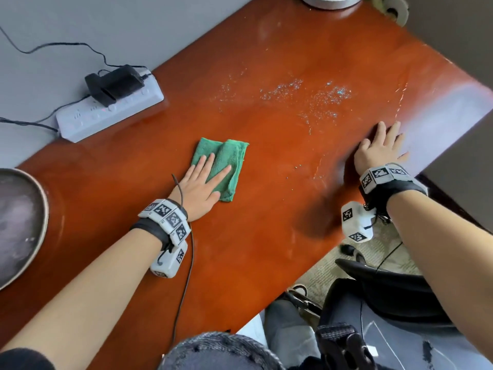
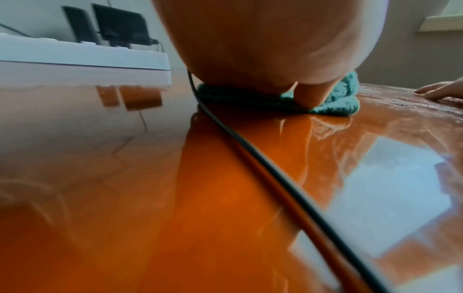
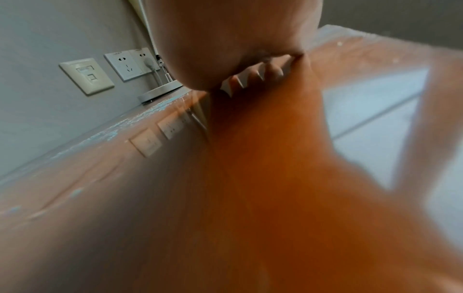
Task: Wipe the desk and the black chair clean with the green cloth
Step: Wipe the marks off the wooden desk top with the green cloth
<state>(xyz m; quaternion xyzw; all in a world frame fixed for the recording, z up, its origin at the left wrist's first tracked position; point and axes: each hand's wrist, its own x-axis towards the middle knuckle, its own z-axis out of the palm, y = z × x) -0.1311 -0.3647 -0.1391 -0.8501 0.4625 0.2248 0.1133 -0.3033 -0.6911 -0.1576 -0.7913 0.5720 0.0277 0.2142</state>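
Observation:
A folded green cloth (image 1: 226,164) lies near the middle of the glossy reddish-brown desk (image 1: 240,249). My left hand (image 1: 205,182) lies flat on its near half with fingers straight, pressing it to the wood; the left wrist view shows the palm (image 2: 263,49) on the cloth (image 2: 335,103). My right hand (image 1: 378,150) rests flat and empty on the desk close to its right edge, fingers spread; in the right wrist view the fingers (image 3: 253,75) lie on the wood. Pale wet speckles (image 1: 301,97) mark the desk beyond the cloth. The black chair (image 1: 386,287) sits below the desk's near edge at lower right.
A white power strip (image 1: 112,113) with a black adapter (image 1: 114,81) plugged in lies at the desk's far left, cords trailing. A round dark tray (image 1: 21,222) sits at the left edge. A grey round base (image 1: 328,1) stands at the far end. Wall sockets (image 3: 127,63) show behind.

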